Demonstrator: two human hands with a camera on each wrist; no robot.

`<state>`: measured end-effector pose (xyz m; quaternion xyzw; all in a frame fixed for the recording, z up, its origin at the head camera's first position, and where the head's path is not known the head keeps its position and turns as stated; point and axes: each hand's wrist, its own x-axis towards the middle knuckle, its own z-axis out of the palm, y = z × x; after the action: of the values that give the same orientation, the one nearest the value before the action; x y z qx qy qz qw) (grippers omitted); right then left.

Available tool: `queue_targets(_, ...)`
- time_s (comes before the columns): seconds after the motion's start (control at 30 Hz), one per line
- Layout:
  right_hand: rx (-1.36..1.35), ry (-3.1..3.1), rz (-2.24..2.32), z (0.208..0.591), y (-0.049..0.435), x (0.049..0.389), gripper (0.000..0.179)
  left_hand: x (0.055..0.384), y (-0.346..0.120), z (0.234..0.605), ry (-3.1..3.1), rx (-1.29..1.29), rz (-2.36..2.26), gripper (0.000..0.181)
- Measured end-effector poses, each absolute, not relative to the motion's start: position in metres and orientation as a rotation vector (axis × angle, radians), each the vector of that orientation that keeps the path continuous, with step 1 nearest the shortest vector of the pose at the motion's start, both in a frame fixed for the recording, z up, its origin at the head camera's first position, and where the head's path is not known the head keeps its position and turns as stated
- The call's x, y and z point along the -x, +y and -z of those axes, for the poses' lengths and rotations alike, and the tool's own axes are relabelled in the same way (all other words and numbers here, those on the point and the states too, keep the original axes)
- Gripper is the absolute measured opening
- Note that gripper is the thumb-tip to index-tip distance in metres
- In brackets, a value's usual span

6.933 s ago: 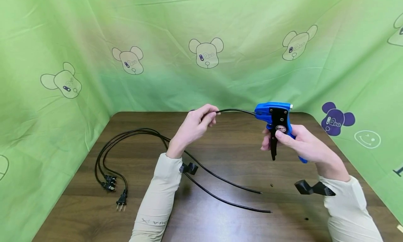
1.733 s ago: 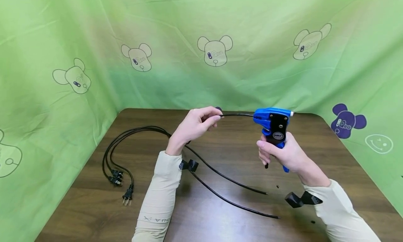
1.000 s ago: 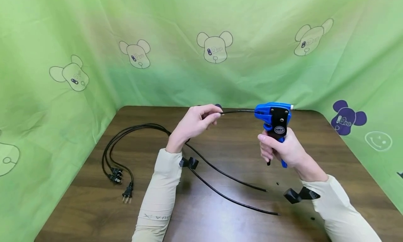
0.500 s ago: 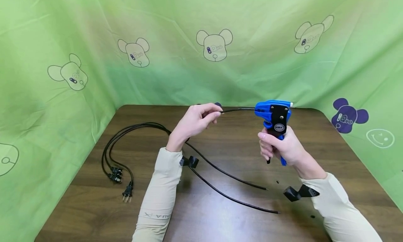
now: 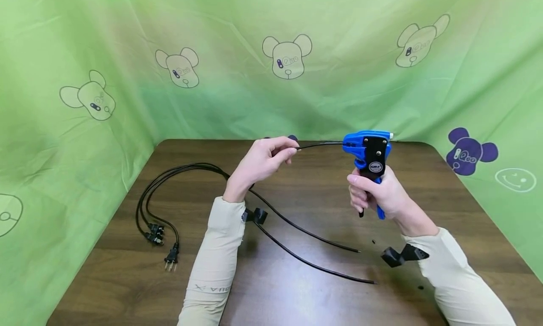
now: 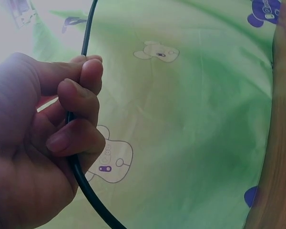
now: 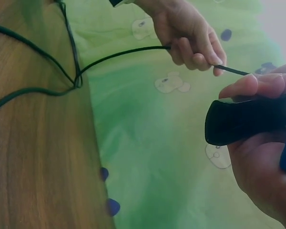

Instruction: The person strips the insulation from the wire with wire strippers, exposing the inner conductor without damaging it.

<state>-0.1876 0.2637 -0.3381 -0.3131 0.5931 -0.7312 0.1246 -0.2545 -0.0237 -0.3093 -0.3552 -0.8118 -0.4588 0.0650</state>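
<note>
My left hand (image 5: 264, 160) pinches a black power cord (image 5: 320, 145) above the table. In the left wrist view the cord (image 6: 96, 202) runs up through the curled fingers and out past the fingertips. From there it stretches right to the front of a blue and black wire stripper (image 5: 368, 149), where its tip is hidden in the tool's jaws. My right hand (image 5: 379, 190) grips the stripper's handles, fingers wrapped round them and thumb lying across. The right wrist view shows a black handle end (image 7: 243, 120) close up.
Two more cord ends (image 5: 339, 246) lie across the brown table (image 5: 119, 288). The cords loop left to several black plugs (image 5: 171, 256). Small dark scraps (image 5: 420, 287) lie at the right. A green printed curtain (image 5: 212, 95) encloses the back and sides.
Since the oldest frame my right hand has shifted lower on the stripper's handles, and the held cord has gone from arched to nearly straight. Over the last second the hands stay almost still.
</note>
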Motion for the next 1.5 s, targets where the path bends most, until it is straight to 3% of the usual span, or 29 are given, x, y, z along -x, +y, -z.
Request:
queue_targets(0.37,0.987,1.691,2.149,0.338,0.26,0.189,0.033,0.257,-0.026,0.308,-2.447,1.082,1.388,0.016)
queue_targets(0.8,0.831,1.69,2.248,0.336,0.266,0.196,0.03,0.256,-0.019,0.308,-2.454,1.095,1.417,0.017)
queue_targets(1.5,1.005,1.848,2.014,0.328,0.276,0.183,0.031,0.253,-0.028,0.304,-2.449,1.078,1.504,0.016)
